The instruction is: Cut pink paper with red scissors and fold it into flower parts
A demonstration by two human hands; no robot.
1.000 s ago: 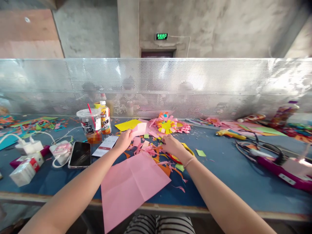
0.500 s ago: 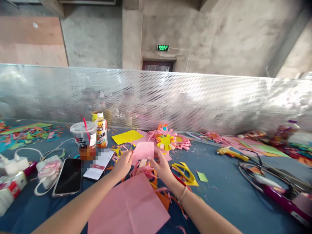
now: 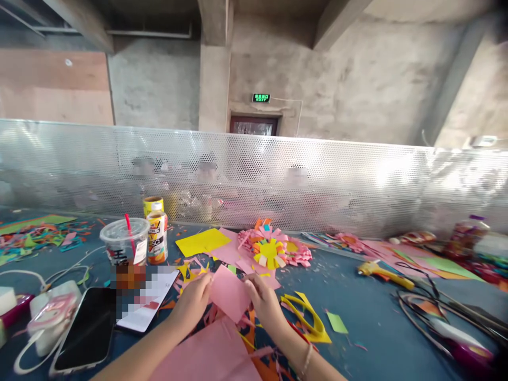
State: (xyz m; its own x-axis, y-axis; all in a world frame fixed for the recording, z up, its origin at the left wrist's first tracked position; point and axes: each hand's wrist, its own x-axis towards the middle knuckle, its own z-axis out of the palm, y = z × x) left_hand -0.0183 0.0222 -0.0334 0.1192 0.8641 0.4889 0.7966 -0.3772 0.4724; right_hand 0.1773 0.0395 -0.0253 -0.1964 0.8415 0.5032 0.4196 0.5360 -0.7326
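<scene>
A small pink paper square (image 3: 228, 294) is held up between my two hands, turned with one corner pointing down. My left hand (image 3: 194, 300) pinches its left edge, fingers closed. At the right edge my right hand (image 3: 262, 302) grips it between thumb and fingers. Below lies a larger pink sheet (image 3: 210, 352), partly covered by my forearms. Paper scraps in pink, orange and yellow are scattered under and around the hands. Just beyond sit pink paper flowers, one with a yellow centre (image 3: 270, 254), beside a yellow sheet (image 3: 202, 242).
To the left stand a drink cup (image 3: 125, 243) with a straw, a bottle (image 3: 157, 235) and a dark-screened phone (image 3: 85, 329). A yellow glue gun (image 3: 384, 274) and cables (image 3: 420, 317) lie on the right. A perforated metal panel (image 3: 337, 180) borders the table's far side.
The small pink square has turned from upright to a diamond tilt, still between both hands. My view has tipped upward, so the table sits lower in the picture.
</scene>
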